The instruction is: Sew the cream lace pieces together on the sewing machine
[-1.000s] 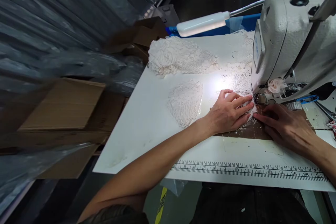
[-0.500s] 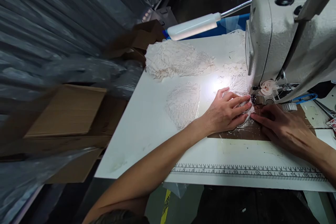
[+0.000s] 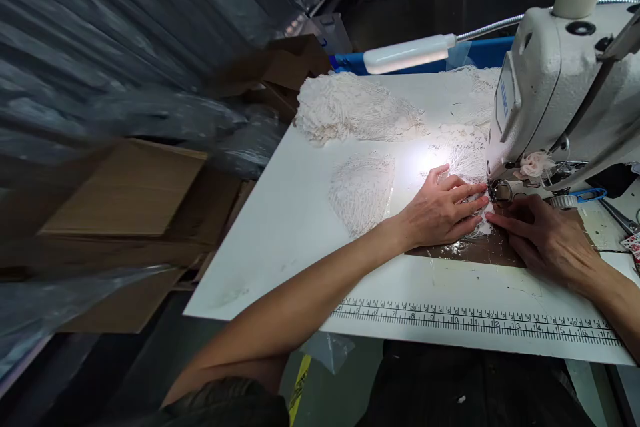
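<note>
A piece of white lace [image 3: 484, 227] lies under the needle area of a sewing machine [image 3: 550, 80] marked JUKI. My left hand [image 3: 445, 210] rests flat on this lace with its fingers spread, their tips close to the presser foot [image 3: 500, 192]. From the right, my right hand [image 3: 550, 237] holds the lace's near edge at the tip of its forefinger, the other fingers curled in; its thumb is mostly hidden. More lace [image 3: 463, 150] spreads behind my left hand. Beneath the work is a brown taped sheet [image 3: 460, 251].
A heap of lace [image 3: 355, 107] and a single lace piece [image 3: 363, 190] lie left on the white table [image 3: 260, 267]. A lit lamp [image 3: 407, 53] hangs above. A printed ruler [image 3: 440, 317] runs along the front edge. Scissors [image 3: 619, 217] lie right; cardboard boxes [image 3: 125, 187] stand left.
The view has shifted, so the table and machine sit farther right in the picture. Both hands keep nearly the same places on the lace beside the presser foot.
</note>
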Motion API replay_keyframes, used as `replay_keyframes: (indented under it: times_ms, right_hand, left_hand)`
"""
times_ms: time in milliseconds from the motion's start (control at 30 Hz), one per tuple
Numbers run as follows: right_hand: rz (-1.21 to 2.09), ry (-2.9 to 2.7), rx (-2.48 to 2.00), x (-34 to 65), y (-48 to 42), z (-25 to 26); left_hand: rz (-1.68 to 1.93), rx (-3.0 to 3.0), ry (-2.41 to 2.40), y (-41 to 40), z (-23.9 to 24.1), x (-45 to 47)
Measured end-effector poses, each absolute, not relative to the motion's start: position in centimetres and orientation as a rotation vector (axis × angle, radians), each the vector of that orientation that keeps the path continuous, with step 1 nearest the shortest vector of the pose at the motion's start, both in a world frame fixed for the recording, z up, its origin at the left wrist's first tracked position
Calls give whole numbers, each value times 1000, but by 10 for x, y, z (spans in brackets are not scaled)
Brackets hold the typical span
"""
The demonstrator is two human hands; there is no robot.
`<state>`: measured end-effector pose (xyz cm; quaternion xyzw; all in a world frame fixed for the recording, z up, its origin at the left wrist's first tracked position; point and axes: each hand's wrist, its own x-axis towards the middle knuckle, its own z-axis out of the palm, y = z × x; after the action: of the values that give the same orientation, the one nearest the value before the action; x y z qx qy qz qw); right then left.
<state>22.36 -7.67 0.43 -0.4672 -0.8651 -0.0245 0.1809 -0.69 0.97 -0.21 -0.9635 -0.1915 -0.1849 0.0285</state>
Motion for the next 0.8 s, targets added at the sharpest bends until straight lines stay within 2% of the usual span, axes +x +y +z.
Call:
replay_keyframes:
  times_ms: [333,800]
  right_hand:
    - [-120,-2466,-1375,221,-79,5]
    - [36,-2397,-1400,222,-79,6]
  left_hand:
    - [-602,-2941,-534,10,4,-6]
    - [-560,-2943,-579,6,2,-2]
